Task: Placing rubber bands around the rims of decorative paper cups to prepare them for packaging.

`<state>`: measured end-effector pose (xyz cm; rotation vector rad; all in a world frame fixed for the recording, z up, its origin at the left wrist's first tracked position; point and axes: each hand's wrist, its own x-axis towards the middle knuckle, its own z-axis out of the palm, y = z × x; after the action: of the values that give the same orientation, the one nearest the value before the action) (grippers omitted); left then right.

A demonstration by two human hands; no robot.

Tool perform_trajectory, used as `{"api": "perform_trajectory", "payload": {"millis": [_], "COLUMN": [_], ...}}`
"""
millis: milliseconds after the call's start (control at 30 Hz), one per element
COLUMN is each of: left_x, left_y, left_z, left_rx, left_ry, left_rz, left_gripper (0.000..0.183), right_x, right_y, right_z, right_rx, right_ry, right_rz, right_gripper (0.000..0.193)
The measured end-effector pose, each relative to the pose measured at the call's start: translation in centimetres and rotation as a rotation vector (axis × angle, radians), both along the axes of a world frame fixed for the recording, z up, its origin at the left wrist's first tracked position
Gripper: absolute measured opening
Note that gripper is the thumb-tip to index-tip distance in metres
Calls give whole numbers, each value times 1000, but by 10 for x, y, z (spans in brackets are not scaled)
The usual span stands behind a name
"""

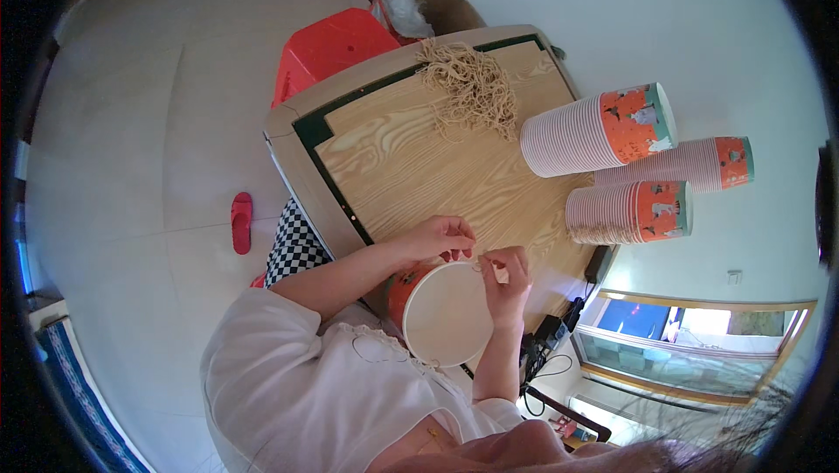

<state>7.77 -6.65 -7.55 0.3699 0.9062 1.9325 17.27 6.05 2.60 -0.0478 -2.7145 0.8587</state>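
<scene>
A large white-lined paper bucket [448,316] with an orange printed side rests tilted against my lap, its round opening facing up at me. At its far rim, my left hand [444,239] has its fingers curled into a pinch. My right hand [507,279] pinches at the same rim, a short way to the right. A thin tan string [478,264] shows by the right fingertips; what the left fingertips hold is too small to make out. On the far part of the table lies a loose heap of tan strings [472,89].
Stacks of nested paper buckets stand on the table's right: a tall stack [572,134], another stack [603,211] with string along its side, and one behind [699,165]. Black adapters and cables [551,333] lie at the right edge. A red stool [332,45] stands beyond the table [393,158].
</scene>
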Motion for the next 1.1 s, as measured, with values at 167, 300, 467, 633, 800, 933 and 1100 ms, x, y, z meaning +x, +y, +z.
{"api": "perform_trajectory", "payload": {"millis": [167, 300, 467, 633, 800, 933, 1100], "left_x": [-1, -4, -7, 1, 0, 0, 2], "left_y": [-1, 1, 3, 14, 11, 12, 12], "left_z": [5, 14, 27, 17, 17, 11, 14], "left_rx": [-16, -62, -169, -121, -180, -160, -88], "left_ry": [112, 262, 429, 300, 403, 422, 313], "left_rz": [-27, -93, -187, -124, -84, -80, -47], "left_gripper": [16, 22, 28, 26, 19, 17, 13], "right_x": [3, 3, 5, 5, 7, 7, 6], "right_y": [14, 16, 17, 17, 15, 15, 11], "right_z": [-15, -21, -20, -19, -19, -18, -9], "right_rx": [-227, -380, -353, -219, -241, -220, -112], "right_ry": [18, 24, 37, 53, 58, 59, 51], "right_rz": [-90, -118, -117, -112, -141, -143, -47], "right_gripper": [13, 14, 14, 12, 11, 12, 13]}}
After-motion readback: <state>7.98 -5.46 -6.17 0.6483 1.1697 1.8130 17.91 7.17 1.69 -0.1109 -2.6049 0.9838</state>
